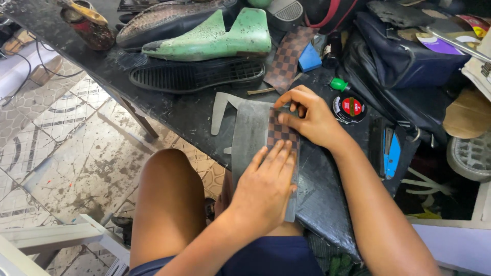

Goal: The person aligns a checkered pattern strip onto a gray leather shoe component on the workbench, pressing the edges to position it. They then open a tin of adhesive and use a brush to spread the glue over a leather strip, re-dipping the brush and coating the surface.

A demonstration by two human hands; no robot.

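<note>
**Checkered strip pressed flat on the grey sheet**

Checkered strip (280, 134), brown and tan, lies on a grey sheet (249, 138) at the near edge of the dark workbench (174, 110), in the middle of the head view. The left hand (266, 186) lies on its near end, fingers straight and together, palm down, pressing rather than gripping. The right hand (309, 117) rests on its far end, fingers bent, the tips pinning the strip's edge to the sheet.

Far of the hands sit a black shoe sole (197, 76) and, beyond it, a green shoe last (215, 38). A second checkered piece (289, 56) lies to their right, beside a blue block (309, 59). A round tin (349, 107) sits just right of the right hand, and a dark bag (404, 56) fills the far right.
</note>
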